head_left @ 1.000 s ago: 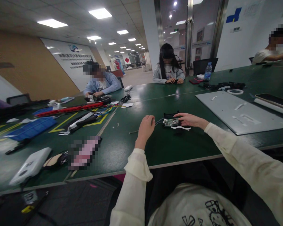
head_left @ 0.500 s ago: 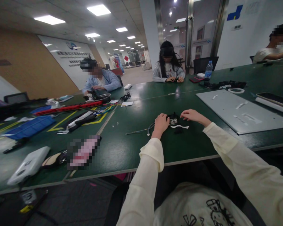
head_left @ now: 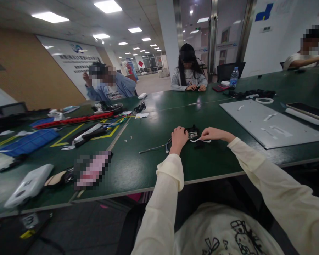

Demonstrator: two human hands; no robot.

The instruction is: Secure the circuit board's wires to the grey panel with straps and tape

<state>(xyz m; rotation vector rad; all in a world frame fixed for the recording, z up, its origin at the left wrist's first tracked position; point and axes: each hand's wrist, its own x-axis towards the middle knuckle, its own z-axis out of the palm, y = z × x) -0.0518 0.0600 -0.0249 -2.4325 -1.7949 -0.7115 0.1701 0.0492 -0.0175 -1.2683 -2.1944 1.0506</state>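
Observation:
In front of me on the green table lies a small black electronic device point(head_left: 193, 134) with bare circuitry showing. My left hand point(head_left: 179, 138) is curled around its left side and steadies it. A thin grey cable point(head_left: 154, 150) runs out to the left from beneath that hand. My right hand point(head_left: 215, 134) is at the device's right edge, thumb and fingertips pinched together. Whatever those fingertips grip is too small to make out. Just below them lies a white ribbon cable point(head_left: 203, 141), and a small dark piece point(head_left: 199, 146) sits beneath it.
A grey board point(head_left: 255, 124) with white strips lies on the right, near a phone point(head_left: 309, 111). To the left are a blue tray point(head_left: 32, 141), a white case point(head_left: 29, 186) and a blurred pink item point(head_left: 94, 170). Several people sit around the green table point(head_left: 138, 166).
My right hand has moved left and down to the device, its fingertips now pinched there. My left hand stays on the device. A person at the far left has raised a hand to their headgear.

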